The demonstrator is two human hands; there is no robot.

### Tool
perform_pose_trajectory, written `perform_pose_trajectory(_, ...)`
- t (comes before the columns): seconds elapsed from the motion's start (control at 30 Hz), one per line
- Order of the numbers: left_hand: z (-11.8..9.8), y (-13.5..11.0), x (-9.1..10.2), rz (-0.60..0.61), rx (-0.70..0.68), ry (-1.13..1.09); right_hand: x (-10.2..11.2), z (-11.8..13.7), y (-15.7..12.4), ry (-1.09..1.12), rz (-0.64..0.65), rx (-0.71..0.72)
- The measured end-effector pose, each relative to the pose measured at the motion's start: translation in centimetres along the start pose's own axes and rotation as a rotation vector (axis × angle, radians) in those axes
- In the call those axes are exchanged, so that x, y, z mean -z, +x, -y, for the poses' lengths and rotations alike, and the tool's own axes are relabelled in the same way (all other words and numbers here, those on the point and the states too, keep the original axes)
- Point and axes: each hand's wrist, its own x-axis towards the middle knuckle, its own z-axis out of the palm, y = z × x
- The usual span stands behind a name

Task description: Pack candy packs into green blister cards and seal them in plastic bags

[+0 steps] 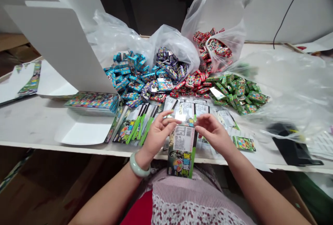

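A black and green printed pouch (181,151) with a pale label panel hangs over the table's front edge, its upper end between my two hands. My left hand (161,133), a pale green bangle at its wrist, pinches the top left corner. At the top right corner, the thumb and fingers of my right hand (211,130) close on the pouch. More such pouches lie just beyond my hands, and a row of overlapping pouches (134,128) is to the left. One small green box (244,143) sits right of my right hand.
Heaps of small blue boxes (127,74), purple boxes (169,65), red boxes (195,81) and green boxes (236,91) line the back, some in clear plastic bags (168,34). A white carton (85,129) holding stacked packs stands left. A black item (288,145) lies right.
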Motion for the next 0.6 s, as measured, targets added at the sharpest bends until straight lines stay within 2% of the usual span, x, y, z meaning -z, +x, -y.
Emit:
perform_pose_trajectory(0.07,-0.2,-0.1,0.1,0.017,0.000,-0.013,-0.1,0.1,0.0,0.001,-0.003,-0.019)
perform_pose_trajectory(0.23,-0.8,-0.5,0.5,0.047,-0.075,0.026,-0.3,1.2,-0.2,-0.232,0.084,0.136)
perform_pose_trajectory(0.37,-1.1,0.0,0.4,-0.003,0.010,0.077,-0.8,1.9,0.8,-0.196,0.086,0.019)
perform_pose_trajectory(0.47,-1.1,0.6,0.5,-0.025,0.019,0.094,-0.9,2.4,1.4,-0.231,0.127,-0.048)
perform_pose_trajectory(0.6,-1.1,0.5,1.5,0.106,-0.043,0.068,-0.7,2.6,1.1,-0.328,0.205,0.030)
